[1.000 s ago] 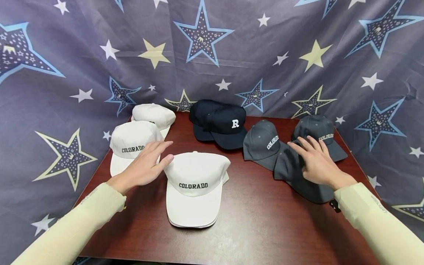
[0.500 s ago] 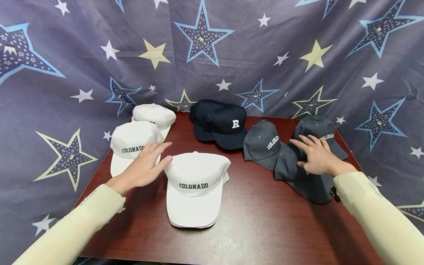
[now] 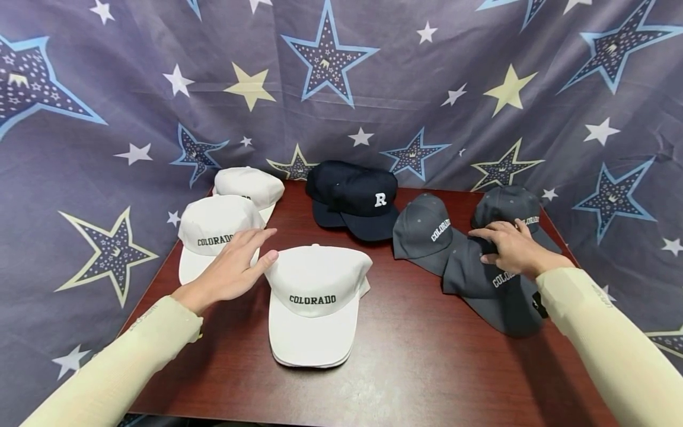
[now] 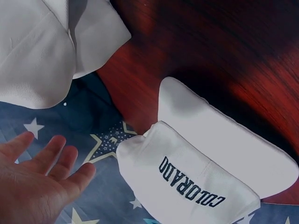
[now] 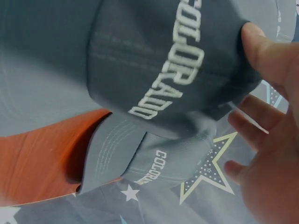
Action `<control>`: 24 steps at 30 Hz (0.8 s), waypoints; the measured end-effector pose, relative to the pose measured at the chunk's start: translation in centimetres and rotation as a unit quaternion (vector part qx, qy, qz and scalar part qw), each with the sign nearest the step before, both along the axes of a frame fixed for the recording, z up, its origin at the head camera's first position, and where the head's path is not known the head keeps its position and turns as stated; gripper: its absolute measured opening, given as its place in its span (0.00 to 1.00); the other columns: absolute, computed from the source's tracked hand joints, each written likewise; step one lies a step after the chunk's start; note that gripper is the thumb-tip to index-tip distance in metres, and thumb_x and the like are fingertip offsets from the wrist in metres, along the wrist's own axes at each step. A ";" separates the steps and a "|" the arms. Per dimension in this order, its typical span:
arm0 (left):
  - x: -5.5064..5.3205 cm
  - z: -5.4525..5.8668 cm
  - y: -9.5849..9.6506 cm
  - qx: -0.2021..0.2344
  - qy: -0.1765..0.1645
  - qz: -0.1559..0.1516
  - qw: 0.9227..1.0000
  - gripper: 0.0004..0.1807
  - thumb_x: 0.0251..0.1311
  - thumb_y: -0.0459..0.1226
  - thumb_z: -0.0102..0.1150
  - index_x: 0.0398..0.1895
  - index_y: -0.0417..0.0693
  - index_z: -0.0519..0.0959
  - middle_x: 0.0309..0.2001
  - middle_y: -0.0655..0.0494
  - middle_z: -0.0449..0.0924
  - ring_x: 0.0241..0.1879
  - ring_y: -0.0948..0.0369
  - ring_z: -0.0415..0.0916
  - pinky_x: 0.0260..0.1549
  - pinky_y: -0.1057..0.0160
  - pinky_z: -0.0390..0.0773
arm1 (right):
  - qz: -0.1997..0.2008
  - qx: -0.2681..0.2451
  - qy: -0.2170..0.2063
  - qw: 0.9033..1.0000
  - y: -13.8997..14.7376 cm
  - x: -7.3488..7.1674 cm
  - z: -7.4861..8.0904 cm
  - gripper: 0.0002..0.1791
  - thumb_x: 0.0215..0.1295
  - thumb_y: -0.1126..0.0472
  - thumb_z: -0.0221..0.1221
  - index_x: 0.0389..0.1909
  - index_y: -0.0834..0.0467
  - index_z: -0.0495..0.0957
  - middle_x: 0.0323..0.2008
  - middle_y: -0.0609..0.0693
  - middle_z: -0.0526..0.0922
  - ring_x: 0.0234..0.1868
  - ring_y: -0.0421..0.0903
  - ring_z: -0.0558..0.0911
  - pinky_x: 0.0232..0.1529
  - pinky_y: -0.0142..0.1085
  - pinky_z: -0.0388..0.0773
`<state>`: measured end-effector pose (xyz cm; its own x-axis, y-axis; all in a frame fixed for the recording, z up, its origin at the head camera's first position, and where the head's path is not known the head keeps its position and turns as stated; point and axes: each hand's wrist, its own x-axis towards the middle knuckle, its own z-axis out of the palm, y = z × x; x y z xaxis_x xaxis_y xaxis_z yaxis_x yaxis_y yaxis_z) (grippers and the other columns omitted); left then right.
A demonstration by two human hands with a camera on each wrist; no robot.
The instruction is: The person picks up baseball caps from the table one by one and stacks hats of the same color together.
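Observation:
My right hand (image 3: pixel 513 248) holds a dark grey baseball cap (image 3: pixel 475 279) by its crown at the right of the table. In the right wrist view the thumb presses the front of that grey cap (image 5: pixel 135 56), beside its white COLORADO lettering, and the fingers reach behind it. My left hand (image 3: pixel 232 267) hovers with relaxed fingers between two white COLORADO caps, holding nothing. One is the stacked pair of white caps (image 3: pixel 312 332) at the front middle; the other white cap (image 3: pixel 216 216) stands farther left. Left wrist view: the bare left hand (image 4: pixel 39 179) is apart from the caps.
Behind on the left is another white cap (image 3: pixel 248 185). Navy caps (image 3: pixel 354 198), one marked R, stand at the back middle. Two more grey caps (image 3: pixel 421 228) flank the held one, the farther cap (image 3: pixel 504 204) by the back right corner. A star-patterned cloth (image 3: pixel 331 118) surrounds the brown table (image 3: pixel 411 367).
My right hand has come down onto the grey cap and taken hold of its crown. The cap has shifted slightly toward me, showing more of its lettering. The left hand stays put.

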<state>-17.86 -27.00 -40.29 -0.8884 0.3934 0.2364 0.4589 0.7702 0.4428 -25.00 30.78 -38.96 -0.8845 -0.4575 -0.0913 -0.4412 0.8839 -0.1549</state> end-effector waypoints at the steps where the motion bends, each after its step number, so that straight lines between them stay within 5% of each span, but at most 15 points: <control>1: 0.0 0.0 0.0 0.000 0.000 0.000 1.000 0.31 0.78 0.51 0.48 0.76 0.45 0.65 0.70 0.40 0.67 0.71 0.42 0.59 0.68 0.39 0.57 | 0.001 -0.003 0.003 1.000 0.1 0.0 0.0 0.32 0.63 0.61 0.71 0.68 0.57 0.75 0.64 0.67 0.74 0.69 0.70 0.65 0.66 0.76 0.42; 8: -0.1 -0.1 -0.1 0.000 -0.003 0.003 1.000 0.31 0.78 0.51 0.48 0.76 0.45 0.65 0.70 0.41 0.67 0.71 0.42 0.59 0.69 0.38 0.57 | 0.014 -0.026 0.024 0.999 0.6 0.2 0.0 0.25 0.63 0.55 0.71 0.60 0.58 0.82 0.58 0.66 0.80 0.64 0.67 0.74 0.64 0.75 0.48; 15: -0.1 0.0 0.0 0.002 0.000 0.002 1.000 0.31 0.78 0.51 0.48 0.76 0.44 0.65 0.70 0.41 0.68 0.71 0.42 0.59 0.68 0.39 0.57 | 0.020 -0.030 0.013 0.999 1.1 1.0 0.5 0.22 0.70 0.53 0.66 0.60 0.60 0.82 0.57 0.67 0.81 0.61 0.69 0.77 0.58 0.67 0.68; 24: -0.2 0.1 0.1 0.001 0.006 0.000 1.000 0.31 0.78 0.51 0.47 0.76 0.44 0.65 0.70 0.41 0.68 0.71 0.42 0.60 0.68 0.39 0.57 | 0.021 -0.077 -0.024 0.996 1.0 2.1 1.3 0.12 0.70 0.53 0.66 0.50 0.52 0.86 0.48 0.51 0.87 0.52 0.56 0.84 0.56 0.56 0.77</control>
